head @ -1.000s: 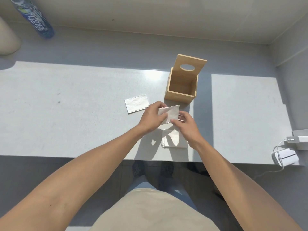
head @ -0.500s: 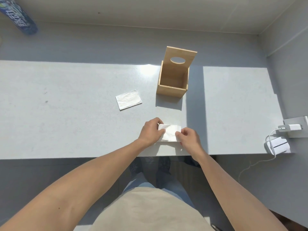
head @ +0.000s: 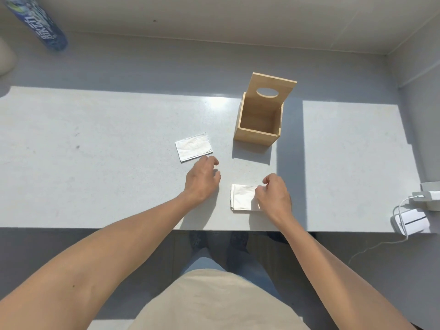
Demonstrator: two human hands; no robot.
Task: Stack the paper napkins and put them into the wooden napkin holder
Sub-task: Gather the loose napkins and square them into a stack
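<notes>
A small stack of white folded napkins (head: pixel 242 196) lies near the front edge of the grey table (head: pixel 95 175). My right hand (head: pixel 273 197) rests on the stack's right side with curled fingers, covering part of it. A single folded napkin (head: pixel 193 147) lies flat further back and to the left. My left hand (head: pixel 202 178) hovers just in front of that napkin, holding nothing, fingers loosely apart. The wooden napkin holder (head: pixel 258 136) stands open and empty behind the stack, its lid with an oval hole tipped upright.
A blue bottle (head: pixel 40 25) lies at the far left back. A white charger and cable (head: pixel 409 222) sit at the table's right end. The table's front edge runs just below the stack; my legs and shoes show beneath it.
Both hands laid a napkin onto the stack near the front edge. My left hand has since let go and moved left and back toward the single napkin. My right hand stays on the stack.
</notes>
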